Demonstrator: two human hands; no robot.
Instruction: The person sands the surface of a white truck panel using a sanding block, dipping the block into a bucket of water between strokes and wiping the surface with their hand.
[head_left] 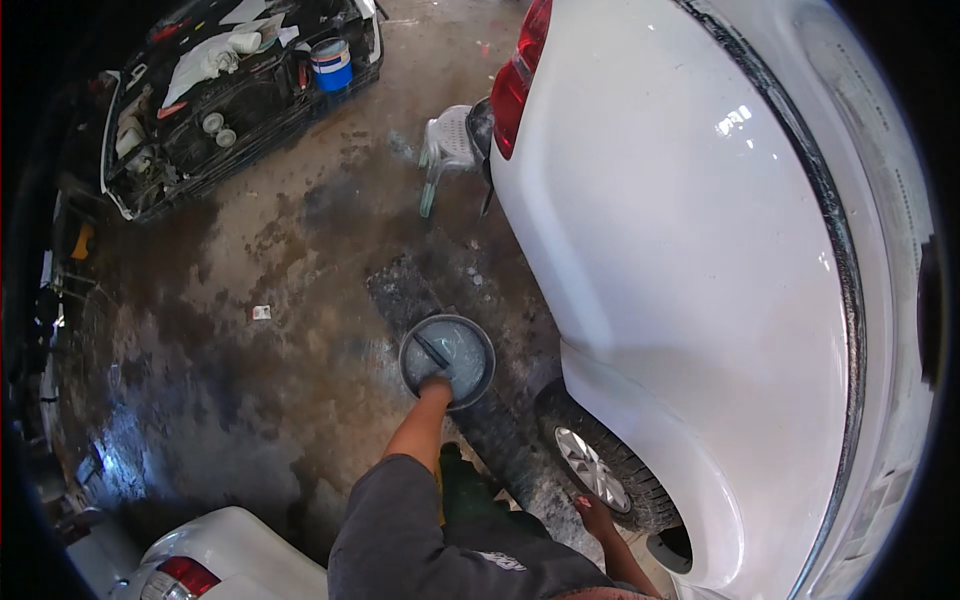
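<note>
My left hand (434, 385) dips into a round grey bucket (484, 388) of cloudy water on the floor, its fingers hidden in the water. A dark bar-shaped thing (430, 349) lies in the bucket just beyond it. My right hand (590, 510) is low beside the wheel (585, 460) of a white car (690, 280), its fingers curled around something small that I cannot make out.
A detached car part (170, 150), laden with cloths, a blue-and-white can (331, 70) and loose pieces, lies at upper left. A white plastic chair (448, 135) stands behind the car's tail. Another white car (225, 550) is at lower left. The floor (250, 390) is stained.
</note>
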